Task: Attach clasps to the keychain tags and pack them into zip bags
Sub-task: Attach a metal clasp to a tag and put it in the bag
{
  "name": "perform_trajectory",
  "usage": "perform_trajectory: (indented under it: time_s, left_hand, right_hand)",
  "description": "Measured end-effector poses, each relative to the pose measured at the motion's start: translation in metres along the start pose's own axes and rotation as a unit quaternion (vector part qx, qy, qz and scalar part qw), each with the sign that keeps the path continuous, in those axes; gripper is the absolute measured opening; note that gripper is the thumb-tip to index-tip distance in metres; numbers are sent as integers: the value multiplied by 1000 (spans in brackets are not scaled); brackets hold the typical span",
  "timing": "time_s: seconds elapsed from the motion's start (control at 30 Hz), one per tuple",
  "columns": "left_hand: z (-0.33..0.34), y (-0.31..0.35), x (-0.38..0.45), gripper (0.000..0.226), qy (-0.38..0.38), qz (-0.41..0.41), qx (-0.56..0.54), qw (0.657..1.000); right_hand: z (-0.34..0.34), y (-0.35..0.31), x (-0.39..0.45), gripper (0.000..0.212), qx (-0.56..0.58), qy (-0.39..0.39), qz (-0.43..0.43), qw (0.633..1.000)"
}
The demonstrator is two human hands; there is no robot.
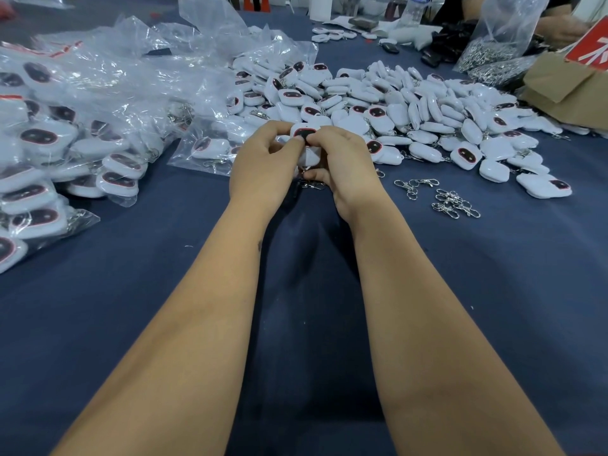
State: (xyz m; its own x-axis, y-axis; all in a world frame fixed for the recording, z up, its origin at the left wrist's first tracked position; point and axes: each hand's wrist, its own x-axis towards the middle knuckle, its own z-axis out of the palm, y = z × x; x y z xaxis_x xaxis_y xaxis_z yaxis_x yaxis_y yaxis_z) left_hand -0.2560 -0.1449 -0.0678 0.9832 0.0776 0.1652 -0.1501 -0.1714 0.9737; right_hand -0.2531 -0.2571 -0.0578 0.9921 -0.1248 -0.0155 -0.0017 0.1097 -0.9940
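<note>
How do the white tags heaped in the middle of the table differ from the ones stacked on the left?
The middle heap of tags lies loose and bare on the blue cloth; the left stack of tags is sealed in clear zip bags. The middle heap is jumbled, many tags face down; the left ones mostly show their dark faces. Both are the same white tags with red-rimmed dark faces.

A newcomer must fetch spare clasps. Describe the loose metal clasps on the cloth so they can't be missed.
Start at the big heap of white plastic keychain tags on the dark blue tablecloth. Just nearer than its right end, right of the right hand, lie small silver metal swivel clasps. Unlike their neighbours, they are bare metal with no tag attached.
</note>
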Motion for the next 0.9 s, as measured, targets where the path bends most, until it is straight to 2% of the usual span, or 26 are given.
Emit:
perform_trajectory:
  time_s: [0.47,0.53,0.63,0.9]
  left_hand:
    - [-1,0,1,10,13,21,6,1000]
    - [0,-1,1,8,17,20,7,1000]
    - [-1,-1,1,4,21,23,16,999]
    - [2,0,1,15,28,8,18,999]
  right_hand:
    - [1,1,-1,40,-25,-26,-22,999]
    - [1,2,0,38,-25,-26,-20,999]
    - [1,2,-1,19,-20,-27,-18,999]
    - [3,3,-1,20,-40,-4,-47,998]
